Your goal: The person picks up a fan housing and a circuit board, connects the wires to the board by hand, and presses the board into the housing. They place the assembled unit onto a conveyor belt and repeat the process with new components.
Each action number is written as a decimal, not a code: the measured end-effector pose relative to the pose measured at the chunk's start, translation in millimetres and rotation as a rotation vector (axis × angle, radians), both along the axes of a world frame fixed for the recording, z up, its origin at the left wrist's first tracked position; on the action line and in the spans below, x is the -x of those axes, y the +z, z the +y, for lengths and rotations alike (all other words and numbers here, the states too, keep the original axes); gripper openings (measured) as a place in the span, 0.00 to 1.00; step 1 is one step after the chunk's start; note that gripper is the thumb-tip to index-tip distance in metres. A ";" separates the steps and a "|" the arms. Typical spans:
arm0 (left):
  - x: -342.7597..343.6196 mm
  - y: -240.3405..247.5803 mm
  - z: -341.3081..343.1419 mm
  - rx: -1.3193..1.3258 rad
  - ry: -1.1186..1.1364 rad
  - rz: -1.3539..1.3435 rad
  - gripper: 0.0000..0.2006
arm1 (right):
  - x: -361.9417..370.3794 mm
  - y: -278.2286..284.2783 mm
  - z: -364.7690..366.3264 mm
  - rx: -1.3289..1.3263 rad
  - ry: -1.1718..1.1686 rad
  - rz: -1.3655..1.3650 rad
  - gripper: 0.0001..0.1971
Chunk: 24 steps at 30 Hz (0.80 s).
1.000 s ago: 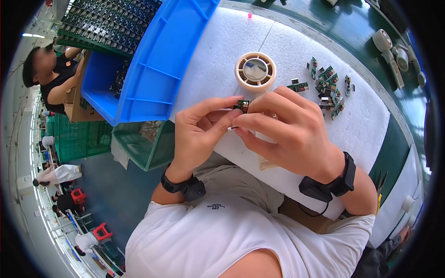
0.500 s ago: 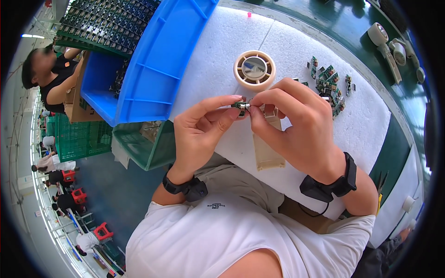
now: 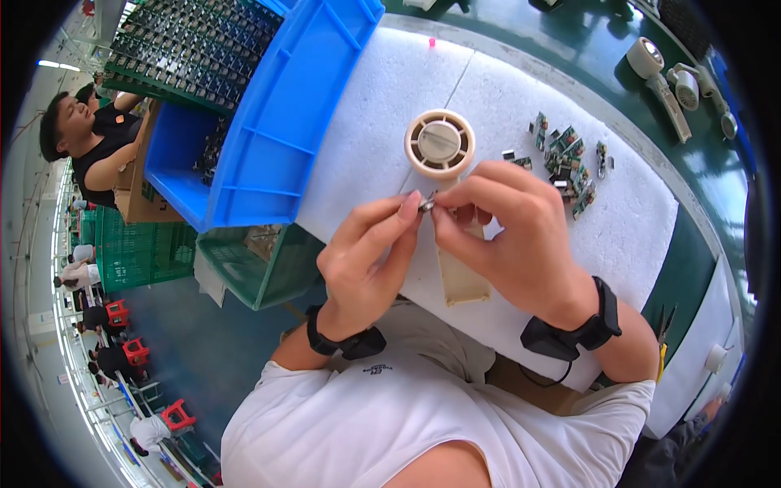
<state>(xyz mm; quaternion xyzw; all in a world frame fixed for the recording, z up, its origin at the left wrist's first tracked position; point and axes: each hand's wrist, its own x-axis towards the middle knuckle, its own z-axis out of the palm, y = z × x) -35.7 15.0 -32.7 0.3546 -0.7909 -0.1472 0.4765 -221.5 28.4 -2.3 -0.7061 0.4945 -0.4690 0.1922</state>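
1. Blue crate [image 3: 272,150], one: standing to your left, packed rows of circuit boards [image 3: 191,49] showing at its far end.
2. Left hand [image 3: 362,256], one: you are pinching the small part from its left side, thumb and fingertips together.
3. Small part [image 3: 426,206], one: sitting raised between both hands' fingertips, above the foam sheet [image 3: 358,106]; your fingers are hiding most of it, its exact form unclear. Step, as judged: you are adjusting or fitting this part by fingertip.
4. Cream housing [image 3: 464,281], one: lying on the foam sheet, round vented head beyond your fingers, open handle running toward you, partly behind your right hand.
5. Right hand [image 3: 512,236], one: you are gripping the part's right side between thumb and fingers. Next move, as judged: calling for a steady left pinch and light, precise right-hand pressure.
6. Loose boards [image 3: 565,167], several: lying clustered on the foam sheet, beyond your right hand, untouched.
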 end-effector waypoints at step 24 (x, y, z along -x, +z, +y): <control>15.1 46.5 14.8 -0.693 -0.165 0.383 0.30 | -1.1 -6.2 3.8 -0.052 0.037 -0.228 0.05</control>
